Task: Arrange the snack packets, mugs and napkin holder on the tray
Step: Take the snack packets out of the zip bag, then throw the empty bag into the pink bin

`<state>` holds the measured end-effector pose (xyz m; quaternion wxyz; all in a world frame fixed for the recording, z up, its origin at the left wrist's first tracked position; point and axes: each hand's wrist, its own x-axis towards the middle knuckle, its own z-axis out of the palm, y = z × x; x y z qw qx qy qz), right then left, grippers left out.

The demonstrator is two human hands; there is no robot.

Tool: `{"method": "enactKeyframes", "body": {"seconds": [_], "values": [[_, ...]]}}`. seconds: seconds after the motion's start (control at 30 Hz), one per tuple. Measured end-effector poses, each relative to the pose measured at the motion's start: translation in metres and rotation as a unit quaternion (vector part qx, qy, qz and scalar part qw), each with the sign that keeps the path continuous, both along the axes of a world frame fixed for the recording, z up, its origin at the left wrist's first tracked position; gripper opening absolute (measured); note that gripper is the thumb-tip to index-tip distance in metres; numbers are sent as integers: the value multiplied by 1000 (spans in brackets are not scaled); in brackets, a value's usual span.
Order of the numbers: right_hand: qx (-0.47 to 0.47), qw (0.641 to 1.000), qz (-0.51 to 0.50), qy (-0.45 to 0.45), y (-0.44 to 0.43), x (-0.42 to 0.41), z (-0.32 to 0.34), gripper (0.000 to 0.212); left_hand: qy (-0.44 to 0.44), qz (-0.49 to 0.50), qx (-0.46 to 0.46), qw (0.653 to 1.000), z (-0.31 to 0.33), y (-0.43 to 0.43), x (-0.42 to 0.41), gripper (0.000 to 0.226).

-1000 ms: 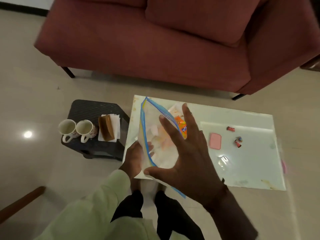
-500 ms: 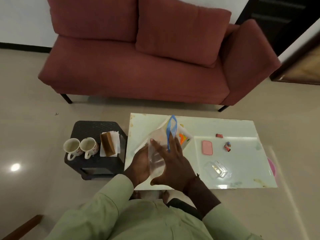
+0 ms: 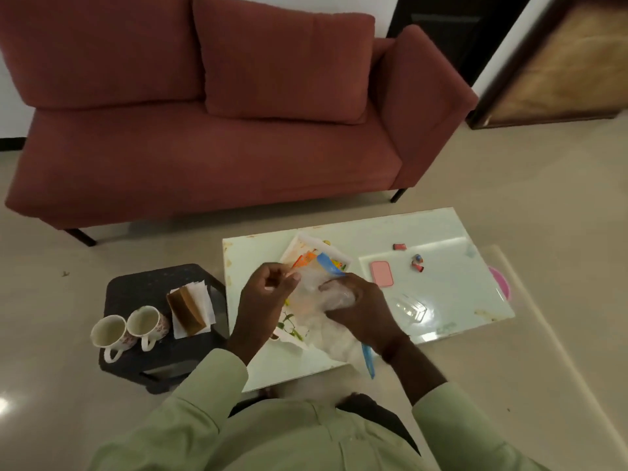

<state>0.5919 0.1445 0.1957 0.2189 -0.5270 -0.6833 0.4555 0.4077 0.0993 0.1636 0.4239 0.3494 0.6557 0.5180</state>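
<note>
A clear zip bag (image 3: 307,302) with a blue seal strip lies over the white printed tray (image 3: 317,242) on the glass table. My left hand (image 3: 263,300) pinches the bag's upper edge. My right hand (image 3: 360,307) grips the bag from the right, its fingertips covered by plastic. An orange snack packet (image 3: 304,259) shows on the tray just beyond the bag. Two white mugs (image 3: 108,334) (image 3: 147,323) stand on the black stool to the left. Beside them is the brown napkin holder (image 3: 186,311) with white napkins.
The glass table (image 3: 441,294) also carries a pink case (image 3: 381,273), small wrapped sweets (image 3: 418,263) and a clear plastic box (image 3: 409,309). The black stool (image 3: 149,287) touches the table's left side. A red sofa (image 3: 204,147) stands behind, with bare floor around.
The bag came down from an upright hold onto the tray. My right hand went from spread over the bag to gripping it at the right. The view tilted up.
</note>
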Motion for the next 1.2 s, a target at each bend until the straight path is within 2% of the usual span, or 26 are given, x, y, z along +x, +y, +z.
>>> {"method": "enactKeyframes", "body": {"seconds": [0.03, 0.1, 0.17, 0.23, 0.3, 0.37, 0.43, 0.5, 0.57, 0.6, 0.67, 0.73, 0.8, 0.9, 0.93, 1.0, 1.07, 1.13, 1.2], "values": [[-29, 999, -19, 22, 4, 8, 3, 34, 9, -30, 0, 1000, 5, 3, 3, 24], [-102, 988, -43, 110, 8, 24, 12, 25, -37, -114, -11, 993, 14, 12, 17, 53], [-161, 966, -51, 195, 9, 38, 19, 25, -93, -201, -3, 975, 24, 18, 38, 63], [-179, 953, -70, 236, 11, 56, 25, 23, -125, -261, -1, 957, 30, 23, 66, 64], [-181, 942, -125, 255, 15, 74, 26, 15, -137, -280, -4, 950, 35, 28, 95, 72], [-163, 930, -195, 267, 18, 96, 25, 11, -116, -303, 5, 946, 39, 34, 131, 68], [-106, 924, -249, 268, 20, 120, 21, 20, -100, -337, 9, 936, 38, 39, 172, 62], [-50, 922, -306, 233, 22, 143, 13, 25, -96, -354, 3, 930, 36, 45, 210, 63], [-44, 892, -383, 234, 24, 172, 4, 25, -69, -370, -8, 927, 34, 52, 248, 75], [-55, 867, -418, 266, 24, 188, -1, 21, -48, -387, -8, 921, 31, 57, 266, 78], [-109, 808, -449, 365, 23, 218, -7, 6, -1, -413, 9, 911, 23, 66, 298, 69], [-187, 762, -439, 438, 23, 252, -7, 18, 55, -405, 31, 912, 14, 74, 334, 46], [-215, 740, -403, 494, 26, 280, -4, 32, 104, -379, 44, 919, 4, 84, 365, 26], [-187, 718, -428, 517, 34, 316, -7, 50, 145, -359, 45, 921, -9, 100, 411, 16], [-177, 722, -436, 508, 37, 323, -7, 56, 150, -350, 42, 924, -9, 105, 424, 12], [-149, 756, -446, 456, 41, 334, -9, 55, 145, -332, 30, 932, -6, 119, 444, 8], [-106, 812, -436, 373, 46, 346, -14, 48, 122, -323, 9, 938, -8, 141, 462, 9], [-90, 866, -394, 294, 52, 363, -23, 54, 100, -306, -25, 947, -16, 167, 474, 11], [-77, 905, -336, 247, 65, 391, -32, 63, 89, -300, -54, 948, -22, 196, 487, 13]]}}
